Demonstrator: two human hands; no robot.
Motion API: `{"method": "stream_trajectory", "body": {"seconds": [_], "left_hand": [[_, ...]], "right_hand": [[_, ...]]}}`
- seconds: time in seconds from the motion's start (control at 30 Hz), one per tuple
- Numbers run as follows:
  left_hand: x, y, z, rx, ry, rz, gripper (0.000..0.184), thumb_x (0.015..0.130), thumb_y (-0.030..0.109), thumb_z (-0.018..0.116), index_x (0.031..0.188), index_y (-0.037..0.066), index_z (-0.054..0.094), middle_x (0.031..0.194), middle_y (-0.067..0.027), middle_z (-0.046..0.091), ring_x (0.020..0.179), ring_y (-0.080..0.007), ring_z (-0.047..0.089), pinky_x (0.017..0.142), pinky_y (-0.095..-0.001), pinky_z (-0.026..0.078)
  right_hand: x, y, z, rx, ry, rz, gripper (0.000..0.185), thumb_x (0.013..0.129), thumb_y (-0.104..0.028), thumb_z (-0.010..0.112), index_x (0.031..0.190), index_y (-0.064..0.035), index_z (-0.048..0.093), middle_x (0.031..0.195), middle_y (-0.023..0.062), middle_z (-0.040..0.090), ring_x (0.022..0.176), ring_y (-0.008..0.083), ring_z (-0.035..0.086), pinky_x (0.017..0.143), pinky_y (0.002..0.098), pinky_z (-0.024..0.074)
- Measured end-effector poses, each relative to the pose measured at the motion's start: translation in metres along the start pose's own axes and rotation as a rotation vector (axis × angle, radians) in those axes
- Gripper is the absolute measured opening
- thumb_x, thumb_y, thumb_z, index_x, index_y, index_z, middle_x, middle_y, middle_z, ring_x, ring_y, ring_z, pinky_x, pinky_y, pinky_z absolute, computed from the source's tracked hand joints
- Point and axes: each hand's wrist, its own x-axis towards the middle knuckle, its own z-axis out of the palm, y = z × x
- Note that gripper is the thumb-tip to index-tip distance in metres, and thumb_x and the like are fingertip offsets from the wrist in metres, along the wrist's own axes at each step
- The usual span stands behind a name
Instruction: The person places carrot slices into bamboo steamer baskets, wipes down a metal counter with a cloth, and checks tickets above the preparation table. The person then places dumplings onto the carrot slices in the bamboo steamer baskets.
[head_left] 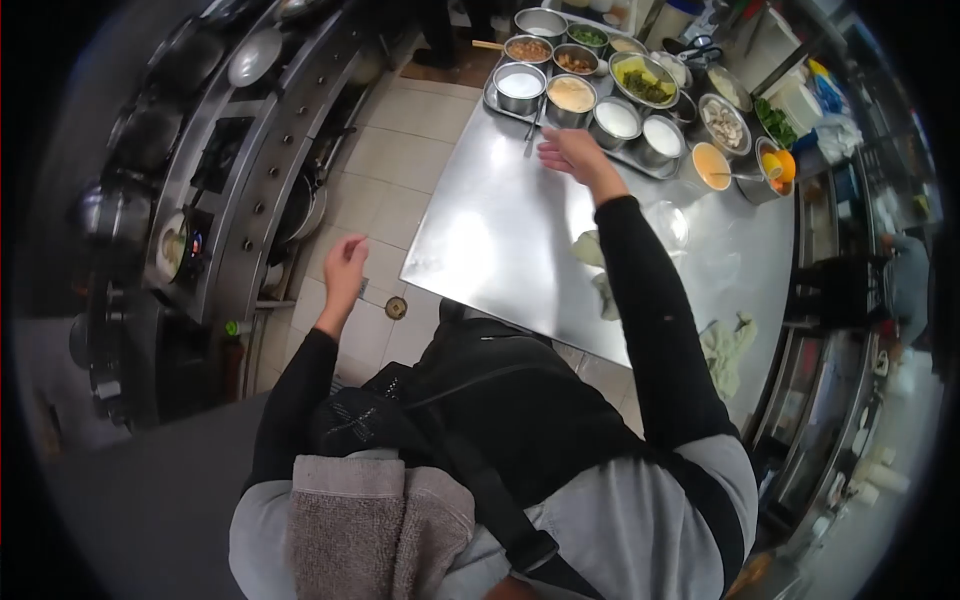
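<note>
My right hand (572, 155) is held over the steel table (470, 225), its fingers stretched out and nothing in them. Close to its fingertips, a thin metal handle (536, 118) sticks out past the tray edge between two steel bowls. One is a bowl of white grains or powder (520, 85); the other is a bowl of pale yellow, crumbly food (571, 94). Two more bowls of white contents (617, 117) stand just beyond my right hand. Off the table's left side, my left hand (345, 268) hangs above the tiled floor, loosely curled and holding nothing.
Stoves with knobs (258, 208) line the left, with a pan (172, 247) on one burner. More bowls, including chopped greens (643, 80) and an orange liquid (711, 164), crowd the far end. Cloths (728, 355) lie on the table. A person (905, 285) is at far right.
</note>
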Motion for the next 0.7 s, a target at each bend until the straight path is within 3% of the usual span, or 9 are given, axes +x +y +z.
{"method": "stream_trajectory", "body": {"seconds": [0.13, 0.2, 0.27, 0.3, 0.33, 0.4, 0.47, 0.6, 0.7], "left_hand": [[0.075, 0.019, 0.052, -0.056, -0.248, 0.062, 0.02, 0.096, 0.014, 0.061, 0.109, -0.001, 0.066, 0.094, -0.0008, 0.065, 0.086, -0.0087, 0.058, 0.078, -0.0233, 0.048], [0.104, 0.002, 0.07, -0.084, -0.269, 0.056, 0.021, 0.096, 0.016, 0.061, 0.109, 0.0, 0.066, 0.092, 0.0, 0.063, 0.085, -0.0068, 0.056, 0.076, -0.0226, 0.046], [0.13, -0.069, 0.076, 0.042, -0.265, 0.011, 0.025, 0.092, 0.005, 0.056, 0.114, 0.004, 0.067, 0.1, -0.0119, 0.069, 0.089, -0.0197, 0.066, 0.082, -0.0297, 0.051], [0.134, -0.104, 0.073, 0.156, -0.304, 0.105, 0.028, 0.089, 0.004, 0.055, 0.114, 0.004, 0.067, 0.102, -0.0153, 0.069, 0.092, -0.0261, 0.066, 0.084, -0.0339, 0.051], [0.127, -0.137, 0.066, 0.273, -0.357, 0.202, 0.031, 0.086, 0.002, 0.054, 0.114, 0.005, 0.066, 0.104, -0.0186, 0.068, 0.095, -0.0325, 0.066, 0.086, -0.0382, 0.052], [0.099, -0.191, 0.062, 0.415, -0.663, -0.059, 0.035, 0.081, 0.003, 0.053, 0.113, 0.006, 0.066, 0.108, -0.0223, 0.066, 0.1, -0.0405, 0.063, 0.088, -0.0448, 0.05], [0.077, -0.209, 0.065, 0.418, -0.944, 0.055, 0.03, 0.082, 0.011, 0.059, 0.111, 0.005, 0.065, 0.106, -0.0242, 0.066, 0.1, -0.0416, 0.063, 0.088, -0.0462, 0.05], [0.055, -0.227, 0.068, 0.392, -0.846, -0.128, 0.043, 0.078, 0.01, 0.063, 0.119, -0.001, 0.06, 0.11, -0.0259, 0.065, 0.104, -0.0388, 0.063, 0.088, -0.043, 0.05], [0.052, -0.222, 0.042, 0.168, -0.773, -0.136, 0.028, 0.083, 0.02, 0.068, 0.1, -0.002, 0.063, 0.089, -0.0217, 0.065, 0.084, -0.0363, 0.064, 0.076, -0.0407, 0.05]], "right_hand": [[0.04, 0.012, 0.061, 0.307, 0.224, 0.25, 0.032, 0.1, -0.031, 0.054, 0.106, -0.0004, 0.06, 0.089, 0.0106, 0.065, 0.076, 0.0183, 0.062, 0.065, 0.0267, 0.0521], [0.093, 0.044, 0.044, 0.469, 0.033, 0.2, 0.026, 0.104, -0.028, 0.045, 0.098, -0.0045, 0.056, 0.087, 0.0071, 0.062, 0.072, 0.0168, 0.059, 0.063, 0.026, 0.0504], [0.1, 0.055, 0.032, 0.478, -0.16, 0.085, 0.02, 0.101, -0.022, 0.049, 0.092, -0.0046, 0.051, 0.077, 0.0081, 0.058, 0.066, 0.0185, 0.056, 0.059, 0.0311, 0.0496], [0.093, 0.059, 0.032, 0.546, -0.229, 0.065, 0.019, 0.102, -0.02, 0.046, 0.102, -0.0025, 0.054, 0.077, 0.0071, 0.059, 0.067, 0.0176, 0.058, 0.06, 0.0302, 0.0516], [0.049, 0.025, 0.071, 0.231, 0.124, 0.103, 0.024, 0.102, -0.019, 0.047, 0.114, 0.0002, 0.053, 0.079, 0.0073, 0.06, 0.067, 0.0171, 0.06, 0.064, 0.03, 0.0541], [0.025, 0.019, 0.088, 0.068, 0.273, 0.102, 0.031, 0.102, -0.021, 0.047, 0.123, 0.0018, 0.05, 0.081, 0.0085, 0.062, 0.067, 0.0171, 0.062, 0.065, 0.0296, 0.0559], [0.018, 0.025, 0.091, -0.054, 0.325, 0.097, 0.03, 0.102, -0.021, 0.046, 0.12, 0.0029, 0.051, 0.076, 0.0081, 0.06, 0.06, 0.016, 0.058, 0.057, 0.0287, 0.0528], [0.01, 0.044, 0.075, -0.49, 0.461, 0.039, 0.029, 0.101, -0.019, 0.041, 0.112, 0.0042, 0.056, 0.068, 0.0065, 0.056, 0.049, 0.0125, 0.049, 0.046, 0.0274, 0.0428], [-0.028, 0.056, 0.069, -0.574, 0.466, -0.029, 0.027, 0.102, -0.021, 0.043, 0.103, 0.0011, 0.059, 0.066, 0.0052, 0.054, 0.052, 0.0125, 0.051, 0.046, 0.027, 0.0418]]}}
